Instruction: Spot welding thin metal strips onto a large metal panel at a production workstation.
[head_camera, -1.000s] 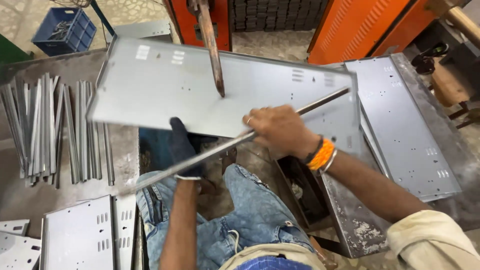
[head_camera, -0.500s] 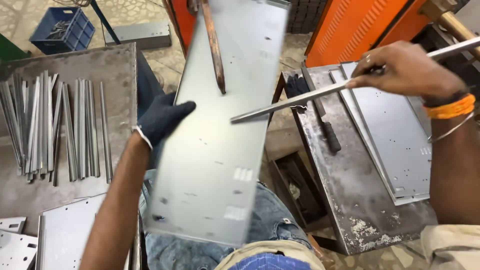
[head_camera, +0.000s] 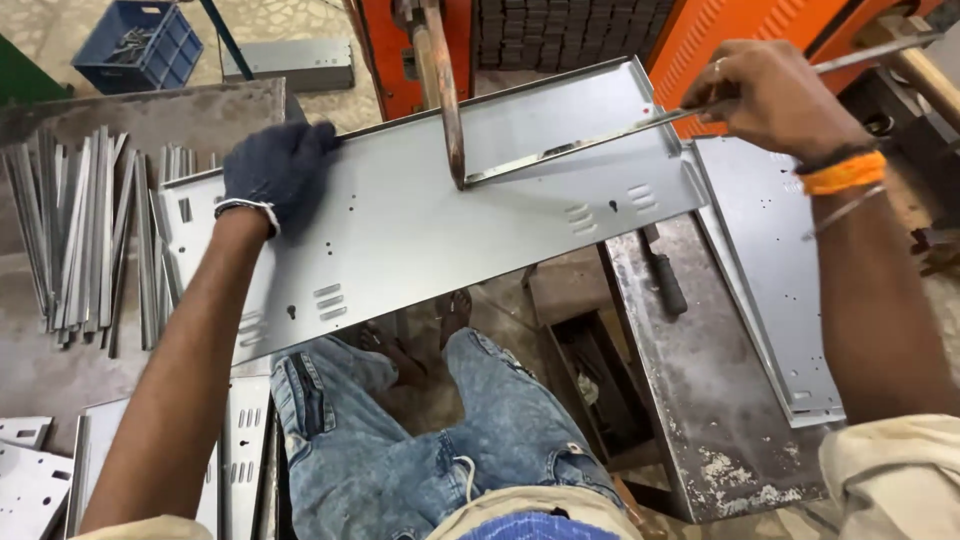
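Observation:
A long grey sheet-metal panel (head_camera: 430, 215) with louvre slots and small holes lies across my lap, tilted, under the rusty arm (head_camera: 445, 100) of an orange machine. My left hand (head_camera: 275, 175), in a dark glove, grips the panel's far edge near its left end. My right hand (head_camera: 775, 95), bare with an orange wristband, holds a thin metal strip (head_camera: 590, 145) that lies on the panel, its far end touching the arm's tip.
Several metal strips (head_camera: 80, 240) lie on the left bench. More grey panels (head_camera: 790, 270) rest on a steel table at the right, others (head_camera: 60, 480) at lower left. A blue crate (head_camera: 135, 45) stands on the floor at the back.
The panel has swung from pointing away from me to lying crosswise under the machine arm. My left hand shifted to its left end. My right hand brought the strip down onto the panel.

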